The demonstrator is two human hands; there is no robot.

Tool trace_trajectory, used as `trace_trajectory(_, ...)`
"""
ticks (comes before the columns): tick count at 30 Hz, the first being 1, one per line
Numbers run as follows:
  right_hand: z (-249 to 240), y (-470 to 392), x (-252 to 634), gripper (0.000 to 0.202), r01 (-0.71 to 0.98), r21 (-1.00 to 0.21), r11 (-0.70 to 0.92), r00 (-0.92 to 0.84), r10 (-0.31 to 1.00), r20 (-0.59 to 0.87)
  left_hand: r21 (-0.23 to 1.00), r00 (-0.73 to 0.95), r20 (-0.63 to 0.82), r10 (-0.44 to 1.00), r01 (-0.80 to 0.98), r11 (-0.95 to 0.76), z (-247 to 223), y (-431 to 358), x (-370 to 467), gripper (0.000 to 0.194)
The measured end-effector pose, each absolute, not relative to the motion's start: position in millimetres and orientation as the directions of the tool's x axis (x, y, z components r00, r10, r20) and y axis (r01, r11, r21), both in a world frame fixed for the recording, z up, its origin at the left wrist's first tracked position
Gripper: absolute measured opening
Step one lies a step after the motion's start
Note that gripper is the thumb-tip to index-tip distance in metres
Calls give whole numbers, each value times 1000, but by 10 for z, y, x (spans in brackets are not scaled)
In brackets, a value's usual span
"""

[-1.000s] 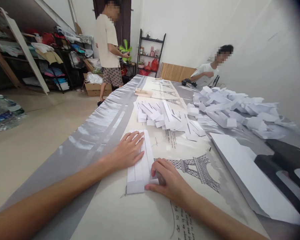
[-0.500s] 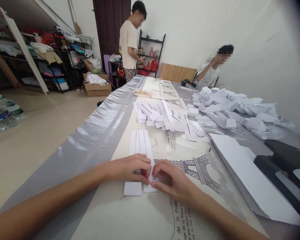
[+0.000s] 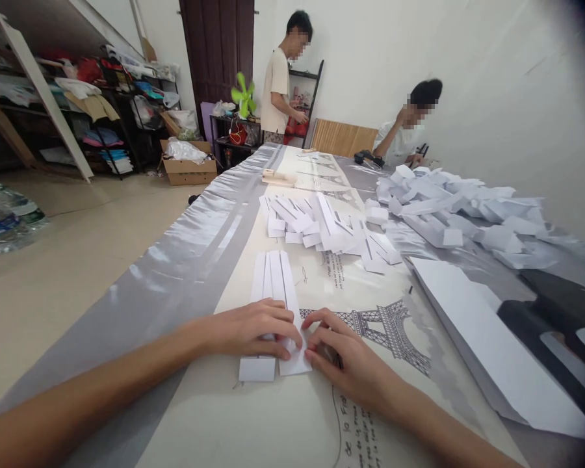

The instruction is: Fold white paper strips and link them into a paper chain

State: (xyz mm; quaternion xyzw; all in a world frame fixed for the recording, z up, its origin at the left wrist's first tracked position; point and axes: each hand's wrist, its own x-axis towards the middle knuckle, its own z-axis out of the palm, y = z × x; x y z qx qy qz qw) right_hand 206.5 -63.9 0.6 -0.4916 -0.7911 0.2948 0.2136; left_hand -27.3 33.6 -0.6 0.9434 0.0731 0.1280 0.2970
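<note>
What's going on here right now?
The left hand rests on folded white paper on the table, and the right hand, fingers curled, is at the paper's right edge. Just beyond lies a pile of white folded pieces, with a larger heap to its right. Farther off, one person stands; another is near the table's far end.

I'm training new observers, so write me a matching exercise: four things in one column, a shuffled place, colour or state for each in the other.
1. left hand
2. fan
3. cardboard box
4. heap of white papers at right

A. on the floor
B. resting on white folded strips
C. on the grey cloth
D. bright green

Pairs: 1-B, 2-D, 3-A, 4-C
</note>
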Motion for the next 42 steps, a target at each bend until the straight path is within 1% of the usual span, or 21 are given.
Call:
trace_trajectory(2,31,-648,2094,9,658,-682,319,-422,906,17,548,959,208,191,47,-835,-28,342,-280,17)
trace_trajectory(6,58,-677,2122,19,684,-690,237,-376,925,-56,532,956,230,180,32,-846,-66,348,-293,17)
trace_trajectory(9,59,-698,2086,18,692,-698,187,-336,938,-82,524,954,239,179,29,-851,-76,348,-296,18)
trace_trajectory(12,80,-713,2037,15,689,-707,159,-307,948,-86,515,955,241,170,23,-857,-73,347,-297,20)
trace_trajectory(16,111,-729,2013,17,695,-706,131,-281,955,-99,507,959,236,154,14,-862,-58,347,-292,21)
trace_trajectory(20,95,-743,2006,17,695,-705,140,-271,960,-76,514,955,249,160,10,-858,-52,346,-288,22)
trace_trajectory(24,77,-757,1973,16,721,-674,160,-265,963,-55,493,954,262,149,0,-870,-45,344,-293,21)
trace_trajectory(26,71,-771,1963,15,737,-641,213,-285,958,-9,474,955,262,137,-3,-880,-42,342,-296,21)
trace_trajectory(28,62,-796,1966,14,736,-570,367,-377,920,106,465,954,267,134,-6,-885,-43,341,-298,20)
trace_trajectory(30,52,-830,1981,18,688,-440,577,-544,811,213,469,953,272,133,-10,-883,-52,341,-299,20)
trace_trajectory(32,48,-862,2001,27,602,-318,732,-697,677,237,479,950,282,134,-18,-878,-65,342,-300,21)
trace_trajectory(33,50,-870,2012,30,565,-289,773,-742,629,231,487,949,284,136,-21,-873,-71,343,-301,20)
trace_trajectory(35,60,-865,2036,33,515,-287,808,-782,579,228,510,948,283,147,-19,-860,-74,343,-301,18)
trace_trajectory(38,84,-803,2082,36,484,-313,817,-797,560,226,549,951,251,183,16,-835,-56,344,-293,18)
trace_trajectory(42,86,-702,2134,38,454,-298,840,-828,521,208,589,955,211,207,44,-807,-22,354,-279,31)
